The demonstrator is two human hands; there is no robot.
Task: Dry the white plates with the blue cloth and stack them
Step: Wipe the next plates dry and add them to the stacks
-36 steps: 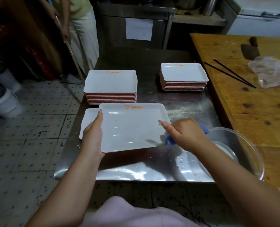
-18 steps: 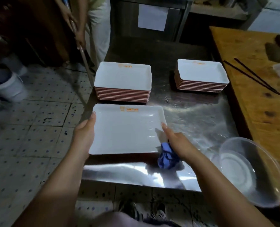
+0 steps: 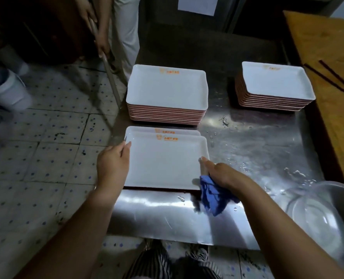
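Both hands grip 1 white plate (image 3: 165, 162) mid-frame: left hand (image 3: 112, 164) pinching its edge, right hand (image 3: 221, 174) also clutching the blue cloth (image 3: 213, 196).

Steel table (image 3: 247, 150), wet, w/ water drops scattered over the right side and near the front edge. Far left on it: tall plate stack (image 3: 167, 97), white tops, pinkish rims. Far right: shorter stack (image 3: 276, 87), well apart from the first. Just in front of the tall stack, two plates (image 3: 165, 160), top one shifted slightly toward the front so the lower one's far edge shows; orange print on both. Clear bowl (image 3: 320, 216) at the front right corner, partly out of frame. Wooden table (image 3: 328, 57) butts against the steel one's right side, w/ chopsticks (image 3: 332, 79) lying on it. Tiled floor (image 3: 46, 158) to the left, white bucket (image 3: 4, 91) standing on it.
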